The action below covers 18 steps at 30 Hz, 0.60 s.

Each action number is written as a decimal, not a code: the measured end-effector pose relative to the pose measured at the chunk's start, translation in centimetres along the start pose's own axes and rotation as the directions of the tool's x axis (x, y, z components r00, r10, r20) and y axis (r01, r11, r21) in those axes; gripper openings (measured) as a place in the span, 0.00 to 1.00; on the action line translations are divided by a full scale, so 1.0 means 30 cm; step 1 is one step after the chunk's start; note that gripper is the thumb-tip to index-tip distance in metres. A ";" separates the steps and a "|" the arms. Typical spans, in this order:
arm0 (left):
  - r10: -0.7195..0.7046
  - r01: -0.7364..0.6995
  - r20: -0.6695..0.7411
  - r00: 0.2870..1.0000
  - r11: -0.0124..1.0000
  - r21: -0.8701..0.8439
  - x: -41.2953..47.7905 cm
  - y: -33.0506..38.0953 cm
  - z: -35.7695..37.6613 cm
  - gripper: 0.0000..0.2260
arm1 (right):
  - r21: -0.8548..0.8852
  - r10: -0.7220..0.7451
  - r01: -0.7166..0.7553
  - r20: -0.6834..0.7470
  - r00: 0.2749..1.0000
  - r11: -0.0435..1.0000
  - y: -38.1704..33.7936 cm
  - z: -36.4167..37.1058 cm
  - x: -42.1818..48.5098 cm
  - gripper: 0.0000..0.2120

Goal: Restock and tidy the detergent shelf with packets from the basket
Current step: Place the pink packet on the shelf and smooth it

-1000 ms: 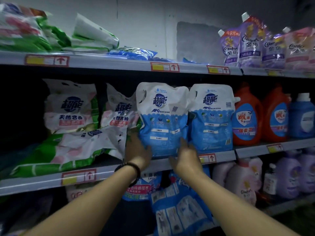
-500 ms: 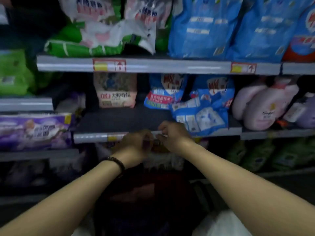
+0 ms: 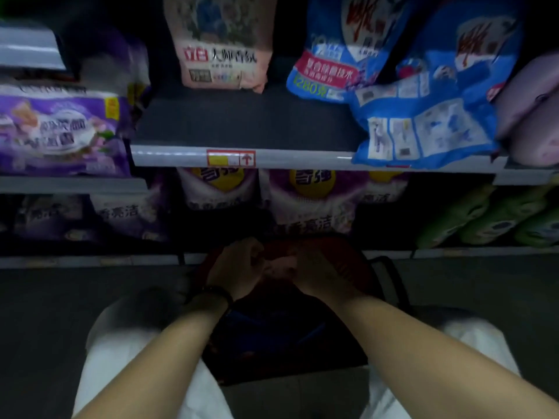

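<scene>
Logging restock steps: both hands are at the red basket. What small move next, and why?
Probably lift one packet from the red basket toward the bare shelf stretch beside the pink packet. The left hand and right hand meet over the basket; their grip is too dark to judge.

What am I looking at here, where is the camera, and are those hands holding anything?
No machine here: a person works bare-handed, filmed by one wide-angle camera worn on the head, looking down. The left hand and right hand are close together over a red basket on the floor, between the knees. Their fingers curl near something pinkish, but it is too dark to tell whether they grip it. Above, a grey shelf carries a pink packet and blue packets, one overhanging the edge.
</scene>
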<state>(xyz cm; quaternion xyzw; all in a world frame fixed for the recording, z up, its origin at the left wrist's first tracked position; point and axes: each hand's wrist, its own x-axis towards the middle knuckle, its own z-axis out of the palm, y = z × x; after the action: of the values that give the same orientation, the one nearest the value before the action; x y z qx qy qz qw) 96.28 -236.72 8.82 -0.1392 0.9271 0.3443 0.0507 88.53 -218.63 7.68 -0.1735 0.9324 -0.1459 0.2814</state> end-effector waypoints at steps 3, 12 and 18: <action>-0.031 0.022 0.113 0.993 0.997 0.080 0.011 -0.082 0.063 0.08 | -0.067 0.041 -0.036 0.072 0.997 0.997 0.000 0.056 0.059 0.32; -0.117 0.049 0.371 0.921 0.981 0.189 0.006 -0.156 0.135 0.14 | -0.056 0.119 -0.114 0.112 0.986 0.992 -0.020 0.191 0.144 0.30; -0.174 0.108 0.391 0.904 0.977 0.184 0.006 -0.175 0.132 0.17 | -0.301 0.077 -0.038 0.120 0.990 0.953 -0.016 0.166 0.119 0.18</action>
<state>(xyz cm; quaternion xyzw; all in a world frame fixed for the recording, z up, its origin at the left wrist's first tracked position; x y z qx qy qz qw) 97.64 -237.98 2.51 -0.1273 0.9081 0.2867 0.2773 88.73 -221.38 2.18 -0.1958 0.9281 0.0160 0.3163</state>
